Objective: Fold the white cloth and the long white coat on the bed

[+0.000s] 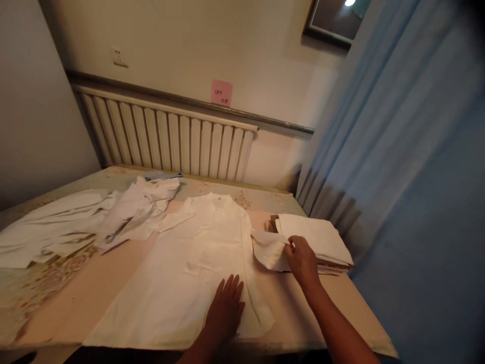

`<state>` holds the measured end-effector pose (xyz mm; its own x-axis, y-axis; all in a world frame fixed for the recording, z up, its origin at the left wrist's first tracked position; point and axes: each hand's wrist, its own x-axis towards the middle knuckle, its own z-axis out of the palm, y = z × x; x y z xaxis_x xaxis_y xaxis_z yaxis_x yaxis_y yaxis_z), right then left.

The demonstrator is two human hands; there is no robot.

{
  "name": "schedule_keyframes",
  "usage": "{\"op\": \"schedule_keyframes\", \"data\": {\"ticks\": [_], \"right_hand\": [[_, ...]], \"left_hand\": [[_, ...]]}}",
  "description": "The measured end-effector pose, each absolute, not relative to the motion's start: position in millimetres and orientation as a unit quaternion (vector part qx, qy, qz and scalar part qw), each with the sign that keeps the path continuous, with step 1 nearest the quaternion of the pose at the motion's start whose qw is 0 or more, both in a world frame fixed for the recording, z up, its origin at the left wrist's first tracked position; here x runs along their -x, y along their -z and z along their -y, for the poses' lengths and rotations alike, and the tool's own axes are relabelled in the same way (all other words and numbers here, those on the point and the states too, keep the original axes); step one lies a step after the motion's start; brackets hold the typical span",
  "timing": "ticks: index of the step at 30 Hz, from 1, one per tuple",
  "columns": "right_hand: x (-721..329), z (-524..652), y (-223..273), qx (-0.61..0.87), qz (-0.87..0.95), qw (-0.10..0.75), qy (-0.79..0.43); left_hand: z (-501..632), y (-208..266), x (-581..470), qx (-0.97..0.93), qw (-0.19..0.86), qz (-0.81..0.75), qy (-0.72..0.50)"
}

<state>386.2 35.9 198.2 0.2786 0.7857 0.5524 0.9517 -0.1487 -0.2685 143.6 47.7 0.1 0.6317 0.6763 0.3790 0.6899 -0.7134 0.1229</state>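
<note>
Sprawling across the left end of my table was a loose white cloth (56,222), with a crumpled pale garment (140,207) bunched up against it and a scrap of blue fabric (162,175) poking out behind. Next along came the white shirt (197,253), laid out over the pink cloth (113,280) in the middle, collar (220,197) pointing away from me toward the radiator (182,141), and hem close to the near edge. My left hand (224,306) lay on the lower part of it, palm down, fingers a little spread and the thumb out to the side. IMO a flat palm was the right call there: light, even weight anchors the fabric without digging in fresh creases. Over to the right, my right hand (303,260) had the end of the near-stack sleeve (269,247) pinched between thumb and fingertips, partly lifted. My two cents for that bit: grip only the edge, draw the sleeve gently straight from the shoulder, and don't yank, or the body skews. Just beyond sat the folded stack (316,235), whether touching the sleeve I honestly couldn't tell, then the blue curtain (379,177) hanging at the far right.
</note>
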Motion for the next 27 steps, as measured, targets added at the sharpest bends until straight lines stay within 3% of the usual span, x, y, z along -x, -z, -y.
{"op": "schedule_keyframes", "data": {"ticks": [14,27], "right_hand": [[-446.5,-151.0,-274.8,0.758,0.486,0.387,0.198],[-426.2,-200.8,-310.7,0.634,0.573,0.431,0.289]], "left_hand": [[-47.9,2.8,-142.7,0.905,0.023,0.373,0.204],[-48.3,6.9,-141.3,0.898,0.058,0.37,0.23]]}}
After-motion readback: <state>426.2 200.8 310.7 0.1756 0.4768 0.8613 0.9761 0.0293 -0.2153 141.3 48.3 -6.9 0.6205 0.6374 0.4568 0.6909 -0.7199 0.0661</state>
